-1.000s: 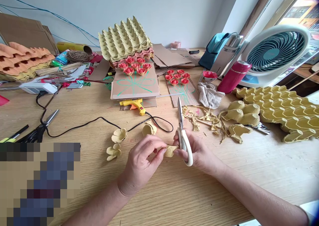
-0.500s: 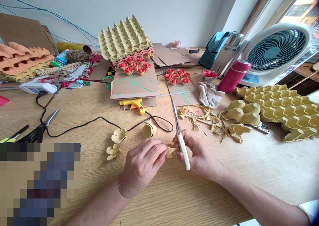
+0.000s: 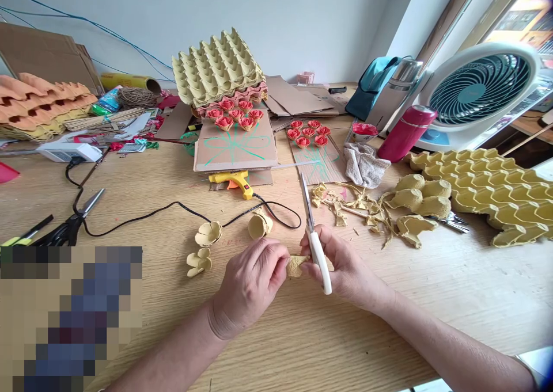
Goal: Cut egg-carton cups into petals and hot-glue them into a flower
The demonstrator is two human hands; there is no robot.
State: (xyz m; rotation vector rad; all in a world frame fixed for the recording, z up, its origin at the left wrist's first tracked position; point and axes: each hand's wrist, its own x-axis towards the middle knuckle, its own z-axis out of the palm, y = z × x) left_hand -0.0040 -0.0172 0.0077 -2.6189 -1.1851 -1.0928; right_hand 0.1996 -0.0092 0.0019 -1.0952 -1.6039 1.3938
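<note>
My left hand [image 3: 253, 280] pinches a small yellow egg-carton cup piece [image 3: 296, 265] just above the wooden table [image 3: 302, 334]. My right hand [image 3: 345, 268] grips white-handled scissors [image 3: 314, 239], blades closed and pointing away from me, and its fingertips also touch the cup piece. Left of my hands lie two cut yellow carton flowers [image 3: 201, 248] and a loose carton cup [image 3: 260, 224].
A yellow glue gun [image 3: 233, 180] with a black cord [image 3: 173, 210] lies ahead. Cardboard panels with red carton roses [image 3: 235, 115] sit behind it. Carton scraps [image 3: 367, 208], yellow egg trays [image 3: 488, 187], a red flask [image 3: 406, 132] and a fan [image 3: 475, 90] stand right. Black scissors [image 3: 64, 228] lie left.
The scissors in my right hand tilted a little leftward and dropped lower. My left hand turned the cup piece slightly. Both hands stayed in place.
</note>
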